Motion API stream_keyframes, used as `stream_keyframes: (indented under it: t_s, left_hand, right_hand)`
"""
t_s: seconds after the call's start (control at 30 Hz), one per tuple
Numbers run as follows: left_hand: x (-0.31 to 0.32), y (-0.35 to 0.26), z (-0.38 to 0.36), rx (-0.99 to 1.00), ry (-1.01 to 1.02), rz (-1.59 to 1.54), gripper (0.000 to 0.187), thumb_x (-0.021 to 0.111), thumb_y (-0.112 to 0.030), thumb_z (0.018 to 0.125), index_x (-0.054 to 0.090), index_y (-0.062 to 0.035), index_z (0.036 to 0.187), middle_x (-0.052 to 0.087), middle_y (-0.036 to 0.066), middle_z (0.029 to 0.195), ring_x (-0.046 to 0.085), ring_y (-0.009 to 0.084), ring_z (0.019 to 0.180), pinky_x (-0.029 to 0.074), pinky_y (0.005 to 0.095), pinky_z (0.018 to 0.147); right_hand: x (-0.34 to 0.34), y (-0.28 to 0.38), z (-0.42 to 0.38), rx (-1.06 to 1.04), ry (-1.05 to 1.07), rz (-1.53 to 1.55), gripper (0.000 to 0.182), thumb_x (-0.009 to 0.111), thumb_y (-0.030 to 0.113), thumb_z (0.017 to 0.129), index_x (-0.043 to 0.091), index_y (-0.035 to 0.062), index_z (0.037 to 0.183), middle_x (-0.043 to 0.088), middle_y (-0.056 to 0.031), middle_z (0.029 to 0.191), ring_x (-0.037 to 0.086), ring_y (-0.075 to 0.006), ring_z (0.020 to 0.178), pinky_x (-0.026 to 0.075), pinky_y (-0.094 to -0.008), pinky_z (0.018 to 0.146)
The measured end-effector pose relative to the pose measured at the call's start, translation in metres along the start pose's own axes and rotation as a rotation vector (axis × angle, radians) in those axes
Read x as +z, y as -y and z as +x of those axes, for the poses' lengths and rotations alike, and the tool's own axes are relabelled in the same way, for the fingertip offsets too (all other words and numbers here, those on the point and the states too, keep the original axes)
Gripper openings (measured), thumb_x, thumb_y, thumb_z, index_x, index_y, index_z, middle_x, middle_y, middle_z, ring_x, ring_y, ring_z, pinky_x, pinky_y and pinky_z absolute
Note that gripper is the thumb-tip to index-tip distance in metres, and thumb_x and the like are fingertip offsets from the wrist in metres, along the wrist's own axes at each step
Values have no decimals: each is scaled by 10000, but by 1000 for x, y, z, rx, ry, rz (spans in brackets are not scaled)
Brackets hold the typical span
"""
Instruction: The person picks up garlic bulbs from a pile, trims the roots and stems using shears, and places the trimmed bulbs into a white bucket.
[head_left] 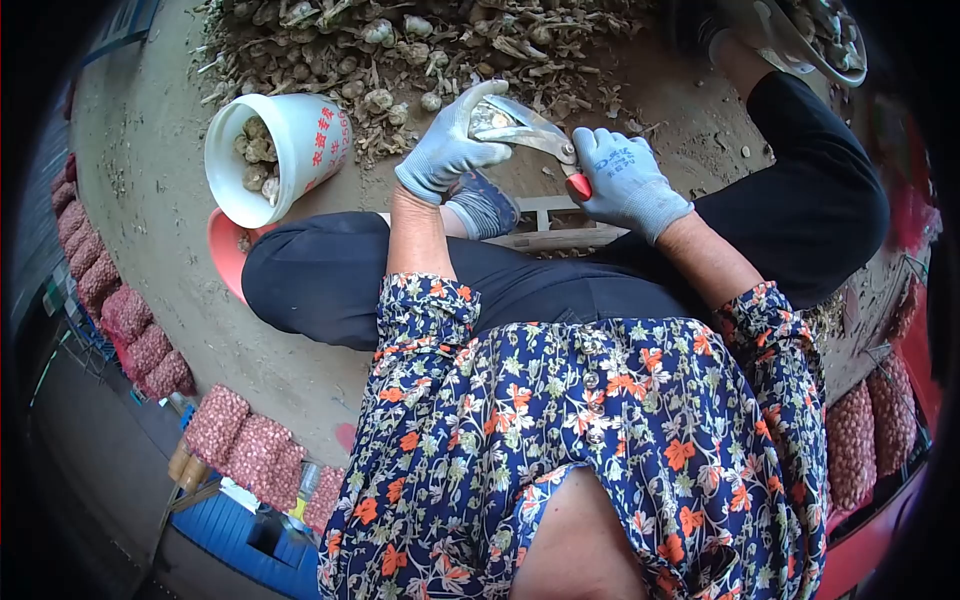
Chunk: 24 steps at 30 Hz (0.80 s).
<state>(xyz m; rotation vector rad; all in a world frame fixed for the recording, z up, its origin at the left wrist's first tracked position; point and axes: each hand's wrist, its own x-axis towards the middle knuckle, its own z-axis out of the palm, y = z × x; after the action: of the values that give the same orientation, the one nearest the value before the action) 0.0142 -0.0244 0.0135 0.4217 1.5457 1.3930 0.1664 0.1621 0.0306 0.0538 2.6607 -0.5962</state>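
Note:
My left hand, in a grey knit glove, pinches a garlic bulb between thumb and fingers. My right hand, gloved the same way, grips metal shears by their red handle, blades closing around the bulb. Both hands work above my knees, over dark trousers. A heap of garlic with dried stalks lies on the ground just beyond the hands.
A white bucket with several trimmed bulbs tilts at the left, a red basin beneath it. Red mesh sacks of garlic line the left and lower left; more sacks stand right. A small wooden stool sits between my legs.

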Motion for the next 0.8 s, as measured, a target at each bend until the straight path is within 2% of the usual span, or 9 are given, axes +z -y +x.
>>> stream_keyframes:
  t_s: [0.23, 0.37, 0.4, 0.5, 0.6, 0.63, 0.7, 0.77, 0.8]
  left_hand:
    - [0, 0, -2, -53, -174, -17, 846, 716, -112, 636, 325, 15, 1375, 576, 63, 966, 564, 127, 811, 475, 252, 720]
    - [-56, 4, -6, 306, -1151, 243, 694, 663, 0, 686, 325, 33, 1291, 491, 50, 957, 525, 125, 816, 486, 222, 721]
    - [-64, -18, -15, 457, -1375, -108, 648, 695, -6, 684, 365, 47, 1239, 517, 78, 983, 543, 158, 849, 495, 260, 755]
    - [-124, -45, -57, -88, -1926, 586, 619, 705, -94, 688, 413, -20, 1229, 551, 155, 1008, 594, 256, 804, 511, 320, 709]
    - [-122, -61, -42, -404, -1749, 1090, 564, 653, -192, 730, 428, -6, 1214, 476, 193, 1124, 542, 319, 965, 473, 451, 799]
    - [-157, -25, -29, 84, -1723, 1395, 462, 650, -227, 728, 562, -56, 1147, 599, 209, 960, 610, 343, 717, 505, 437, 718]
    - [-183, 17, 34, 174, -1447, 528, 341, 675, -213, 763, 621, 20, 1007, 652, 129, 823, 622, 244, 706, 504, 341, 701]
    - [-158, 6, 78, -140, -1319, 702, 511, 744, -268, 735, 572, 45, 1099, 666, 159, 924, 623, 199, 708, 503, 302, 689]
    - [-165, 24, 102, -254, -1268, 686, 621, 748, -314, 697, 531, 42, 1157, 613, 247, 1072, 594, 355, 1028, 456, 397, 905]
  right_hand:
    - [14, 4, 7, 128, 128, 270, 303, 576, 237, 816, 426, 16, 959, 620, -260, 847, 607, -413, 847, 473, -478, 743]
    - [17, 5, 10, 167, 71, 423, 302, 553, 256, 837, 420, 12, 953, 613, -275, 839, 601, -426, 856, 463, -488, 745]
    - [16, 4, 10, 194, 74, 428, 309, 545, 271, 845, 418, 10, 953, 611, -280, 834, 599, -429, 858, 460, -491, 748]
    - [17, 4, 10, 251, 118, 439, 320, 530, 291, 858, 421, 5, 953, 610, -287, 835, 596, -435, 862, 458, -493, 755]
    - [20, 8, 21, 284, 193, 471, 331, 520, 307, 865, 438, -1, 956, 613, -284, 860, 592, -437, 880, 458, -488, 775]
    - [24, 10, 23, 289, 212, 455, 333, 532, 308, 857, 443, 5, 963, 612, -279, 873, 591, -429, 891, 458, -482, 788]
    - [20, 13, 23, 279, 240, 457, 338, 544, 305, 845, 449, 6, 968, 611, -270, 884, 593, -419, 899, 460, -472, 796]
    - [20, 13, 24, 306, 254, 458, 335, 553, 300, 836, 459, 9, 972, 611, -253, 910, 595, -407, 908, 464, -460, 796]
    - [19, 12, 24, 320, 258, 455, 337, 555, 300, 833, 459, 10, 975, 608, -252, 922, 594, -405, 914, 465, -458, 801]
